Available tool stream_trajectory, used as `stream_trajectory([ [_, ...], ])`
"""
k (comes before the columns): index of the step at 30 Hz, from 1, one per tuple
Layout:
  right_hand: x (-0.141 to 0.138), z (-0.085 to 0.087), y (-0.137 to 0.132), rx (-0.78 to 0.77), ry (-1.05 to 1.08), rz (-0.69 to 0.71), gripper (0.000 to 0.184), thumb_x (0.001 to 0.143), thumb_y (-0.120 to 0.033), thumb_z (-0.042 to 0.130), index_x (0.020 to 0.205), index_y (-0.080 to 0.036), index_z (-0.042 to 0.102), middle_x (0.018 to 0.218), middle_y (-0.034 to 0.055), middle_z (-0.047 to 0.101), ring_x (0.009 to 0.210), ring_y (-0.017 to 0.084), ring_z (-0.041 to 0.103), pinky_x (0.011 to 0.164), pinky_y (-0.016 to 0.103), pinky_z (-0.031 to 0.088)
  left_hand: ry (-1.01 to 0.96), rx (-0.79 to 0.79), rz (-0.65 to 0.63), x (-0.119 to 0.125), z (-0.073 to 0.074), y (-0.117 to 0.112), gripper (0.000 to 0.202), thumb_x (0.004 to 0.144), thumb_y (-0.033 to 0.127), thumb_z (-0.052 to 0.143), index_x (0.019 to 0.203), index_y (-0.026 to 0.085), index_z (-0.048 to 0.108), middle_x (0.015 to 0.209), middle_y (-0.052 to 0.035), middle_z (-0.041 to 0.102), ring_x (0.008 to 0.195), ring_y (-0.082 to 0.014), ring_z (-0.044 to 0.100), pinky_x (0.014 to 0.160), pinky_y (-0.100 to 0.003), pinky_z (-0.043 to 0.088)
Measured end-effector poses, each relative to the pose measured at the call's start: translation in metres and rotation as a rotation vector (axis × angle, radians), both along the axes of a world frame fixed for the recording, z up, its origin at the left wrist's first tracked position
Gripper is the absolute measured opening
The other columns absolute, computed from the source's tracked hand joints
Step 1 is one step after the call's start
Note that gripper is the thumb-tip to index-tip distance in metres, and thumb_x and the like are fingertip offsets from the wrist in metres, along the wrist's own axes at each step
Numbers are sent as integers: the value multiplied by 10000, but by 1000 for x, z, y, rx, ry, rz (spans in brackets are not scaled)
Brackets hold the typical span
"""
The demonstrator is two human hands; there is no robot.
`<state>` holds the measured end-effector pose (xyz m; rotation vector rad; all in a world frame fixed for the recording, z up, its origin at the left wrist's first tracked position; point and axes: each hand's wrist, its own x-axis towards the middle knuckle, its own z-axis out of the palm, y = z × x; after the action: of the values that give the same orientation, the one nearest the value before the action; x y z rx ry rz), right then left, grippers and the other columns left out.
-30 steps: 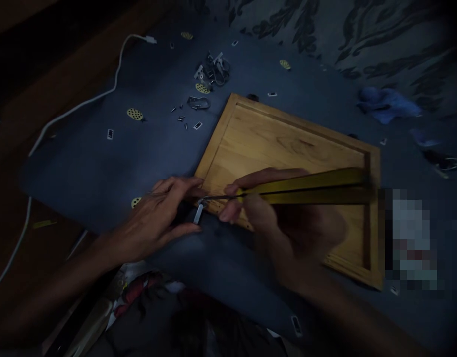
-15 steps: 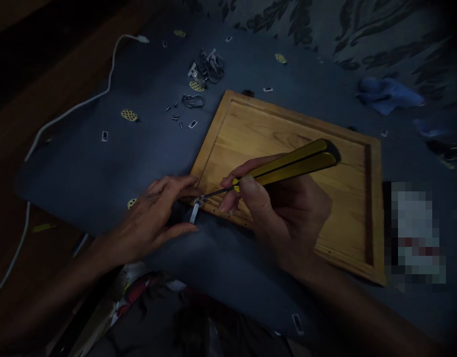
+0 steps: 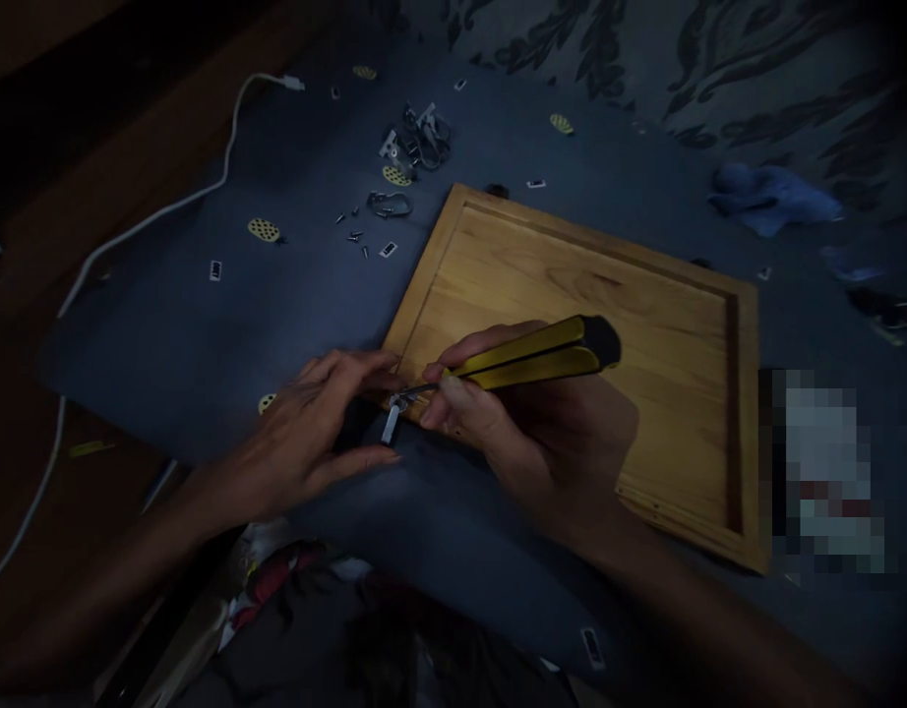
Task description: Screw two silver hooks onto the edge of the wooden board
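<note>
While fingers (image 3: 469, 401) grip screwdriver (image 3: 534, 354), metal bracket (image 3: 391, 424), grained panel (image 3: 549, 265)

The right hand (image 3: 538, 442) has shifted leftward over the framed wooden panel (image 3: 433, 261), bringing its fingertips closer to the small metal fitting (image 3: 390, 423), and less of the thin shaft of the screwdriver (image 3: 523, 359) shows ahead of them. A second ago the screwdriver's yellow-and-black handle was blurred and stretched to the panel's right side; now it looks sharp and shorter, its butt end farther left. The hand covers more of the small holes along the panel's near edge than half a second ago.
</note>
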<state>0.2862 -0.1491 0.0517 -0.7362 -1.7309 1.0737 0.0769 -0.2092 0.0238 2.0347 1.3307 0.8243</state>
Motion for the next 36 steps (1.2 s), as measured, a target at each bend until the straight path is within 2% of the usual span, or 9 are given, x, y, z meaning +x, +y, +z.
stream_trajectory([
  [4,1,12,5,52,-180,51,129,975,-308,738,883,-240,679,800,-10,709,622,144,678,573,291,591,7,39,1,-1,-2,-1,638,1010,588,626,1531,303,396,1351,-93,679,1260,-338,668,1048,-527,589],
  [6,2,19,8,61,-229,99,106,981,-297,723,901,-242,682,834,-3,732,624,148,683,566,293,585,15,47,9,-1,-3,-2,635,1015,587,616,1530,294,390,1352,-98,670,1248,-333,672,1039,-518,596],
  [10,8,27,13,62,-283,161,12,994,-249,696,985,-257,699,864,-17,752,677,160,726,649,301,612,23,7,12,0,-3,-2,607,1017,588,611,1501,280,415,1395,-112,637,1278,-331,656,1080,-530,580],
  [17,5,22,14,280,-344,52,73,946,-266,777,921,-269,708,801,-32,747,718,179,744,587,275,580,18,22,10,2,3,-2,581,1038,572,575,1512,286,398,1361,-102,649,1270,-314,655,1075,-513,582],
  [21,-3,19,9,362,-361,-8,151,965,-274,748,841,-269,662,748,-29,722,626,171,706,515,280,548,24,56,0,2,3,-2,555,1058,571,529,1499,260,401,1340,-110,658,1266,-310,658,1059,-501,588],
  [27,-12,9,1,235,-297,-167,211,929,-357,787,809,-280,631,634,-35,654,553,186,661,461,321,522,4,5,0,3,2,-1,555,1046,562,568,1497,276,417,1377,-108,652,1307,-321,647,1098,-527,572],
  [30,-12,9,4,117,-162,-121,220,889,-338,834,828,-273,634,692,-42,678,571,169,661,471,308,538,0,-15,16,2,2,-1,562,1019,584,607,1469,285,451,1400,-115,643,1307,-339,647,1091,-541,578],
  [33,-6,16,6,-1,-145,-10,166,907,-350,827,941,-279,681,740,-42,701,598,159,684,528,304,589,-19,-35,30,1,0,-1,583,998,603,631,1457,286,461,1392,-117,646,1287,-343,660,1070,-541,593],
  [36,1,25,6,2,-133,-15,118,961,-356,771,1037,-285,716,830,-20,746,676,169,734,639,332,644,-54,-68,28,1,-1,-1,620,980,603,665,1468,294,440,1388,-114,660,1283,-340,665,1083,-553,579],
])
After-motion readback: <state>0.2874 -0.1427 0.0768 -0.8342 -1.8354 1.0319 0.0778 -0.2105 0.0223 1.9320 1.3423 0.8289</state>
